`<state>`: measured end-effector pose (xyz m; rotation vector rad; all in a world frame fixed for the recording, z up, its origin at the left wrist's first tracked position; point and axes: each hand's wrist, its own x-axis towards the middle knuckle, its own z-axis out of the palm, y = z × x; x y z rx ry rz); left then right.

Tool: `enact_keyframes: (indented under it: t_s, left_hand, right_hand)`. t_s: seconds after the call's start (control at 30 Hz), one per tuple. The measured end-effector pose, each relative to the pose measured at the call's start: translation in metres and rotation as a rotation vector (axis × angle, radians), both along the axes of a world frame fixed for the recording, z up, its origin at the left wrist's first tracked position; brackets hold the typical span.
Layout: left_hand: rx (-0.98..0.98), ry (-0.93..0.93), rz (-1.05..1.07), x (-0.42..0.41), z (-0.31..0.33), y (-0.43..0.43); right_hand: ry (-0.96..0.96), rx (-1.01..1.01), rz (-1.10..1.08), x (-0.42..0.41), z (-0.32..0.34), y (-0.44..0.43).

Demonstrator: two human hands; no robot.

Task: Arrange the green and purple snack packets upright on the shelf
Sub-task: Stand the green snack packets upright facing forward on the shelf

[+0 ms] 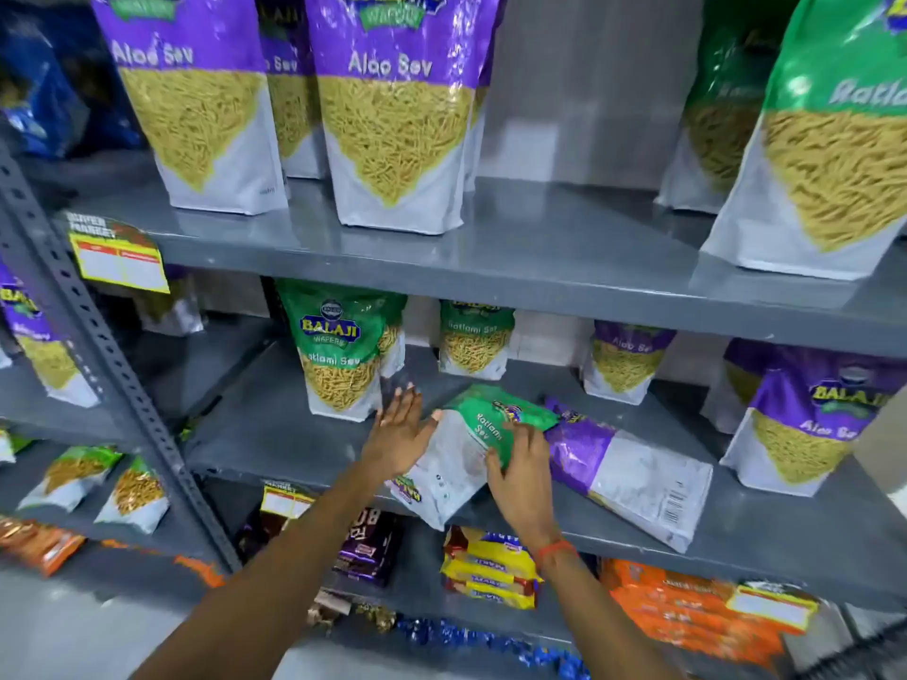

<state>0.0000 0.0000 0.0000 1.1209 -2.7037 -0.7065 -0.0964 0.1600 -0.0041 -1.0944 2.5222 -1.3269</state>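
Observation:
A green Ratlami Sev packet [456,449] lies tilted on the middle grey shelf [275,434], its bottom hanging over the front edge. My right hand [520,476] grips its right side. My left hand [400,431] is flat against its left edge, fingers spread. Beside it on the right a purple Aloo Sev packet [623,471] lies flat. Behind, a green packet [338,350] stands upright at the left. Another green packet [475,343] and a purple packet [626,358] stand farther back. A purple packet [805,429] stands upright at the right.
Large purple packets [392,115] and green packets [834,154] stand on the upper shelf [540,247]. Below, the lower shelf holds yellow biscuit packs [491,566], orange packs [687,611] and dark packs [373,547]. A perforated upright post [98,346] divides off the left bay.

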Motion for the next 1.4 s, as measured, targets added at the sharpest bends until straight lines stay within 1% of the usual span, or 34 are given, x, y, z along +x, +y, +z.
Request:
enact_keyframes:
  t_s: [0.07, 0.1, 0.13, 0.2, 0.27, 0.37, 0.47, 0.5, 0.53, 0.6, 0.67, 0.7, 0.77, 0.8, 0.93, 1.0, 1.1, 1.2, 1.23, 1.3, 1.4]
  left_hand:
    - [0.234, -0.039, 0.029, -0.001, -0.008, -0.016]
    - [0.365, -0.026, 0.067, -0.002, -0.013, -0.023]
    - [0.500, 0.026, 0.104, -0.003, -0.016, -0.027]
    - [0.609, 0.090, 0.149, -0.005, -0.018, -0.033]
    - [0.600, 0.111, 0.141, -0.009, -0.021, -0.047]
    - [0.488, 0.173, 0.114, -0.015, -0.031, -0.063]
    - [0.463, 0.178, 0.152, -0.020, -0.035, -0.069]
    - [0.461, 0.185, 0.168, -0.021, -0.036, -0.070]
    - [0.449, 0.204, 0.194, -0.022, -0.036, -0.070]
    - [0.436, 0.278, 0.272, -0.023, -0.039, -0.074]
    - [0.473, 0.373, 0.335, -0.022, -0.036, -0.075]
    - [0.478, 0.410, 0.331, -0.022, -0.034, -0.076]
    - [0.426, 0.464, 0.286, -0.022, -0.026, -0.080]
    - [0.392, 0.492, 0.264, -0.023, -0.021, -0.081]
    - [0.251, 0.541, 0.239, -0.027, -0.012, -0.079]
    - [0.256, 0.553, 0.249, -0.029, -0.014, -0.076]
    - [0.312, 0.582, 0.311, -0.033, -0.014, -0.068]
    - [0.242, 0.625, 0.387, -0.032, -0.018, -0.046]
    - [0.249, 0.661, 0.396, -0.032, -0.023, -0.035]
    - [0.317, 0.736, 0.376, -0.032, -0.032, -0.012]
    - [0.414, 0.755, 0.320, -0.035, -0.042, 0.005]
  right_hand:
    - [-0.203, 0.047, -0.075, -0.002, -0.011, -0.007]
    - [-0.302, 0.058, -0.117, -0.004, -0.018, -0.008]
    - [-0.385, 0.083, -0.155, -0.004, -0.024, -0.009]
    - [-0.492, 0.076, -0.186, -0.005, -0.032, -0.013]
    - [-0.577, 0.011, -0.222, -0.007, -0.037, -0.020]
    - [-0.773, -0.149, -0.284, -0.012, -0.043, -0.028]
    - [-0.987, -0.230, -0.326, -0.015, -0.044, -0.033]
    - [-1.024, -0.248, -0.326, -0.016, -0.043, -0.033]
    - [-1.030, -0.265, -0.329, -0.016, -0.041, -0.034]
    - [-0.960, -0.297, -0.326, -0.019, -0.042, -0.034]
    - [-0.799, -0.320, -0.322, -0.022, -0.036, -0.036]
    - [-0.680, -0.314, -0.317, -0.026, -0.032, -0.038]
    - [-0.446, -0.256, -0.291, -0.037, -0.020, -0.046]
    - [-0.363, -0.228, -0.277, -0.043, -0.014, -0.051]
    - [-0.217, -0.185, -0.255, -0.070, -0.004, -0.073]
    - [-0.189, -0.147, -0.249, -0.078, -0.006, -0.079]
    - [-0.212, -0.168, -0.234, -0.086, -0.011, -0.082]
    - [-0.276, -0.138, -0.184, -0.093, -0.017, -0.087]
    - [-0.295, -0.111, -0.177, -0.096, -0.018, -0.089]
    - [-0.304, -0.043, -0.171, -0.102, -0.020, -0.092]
    - [-0.343, -0.002, -0.086, -0.105, -0.024, -0.090]
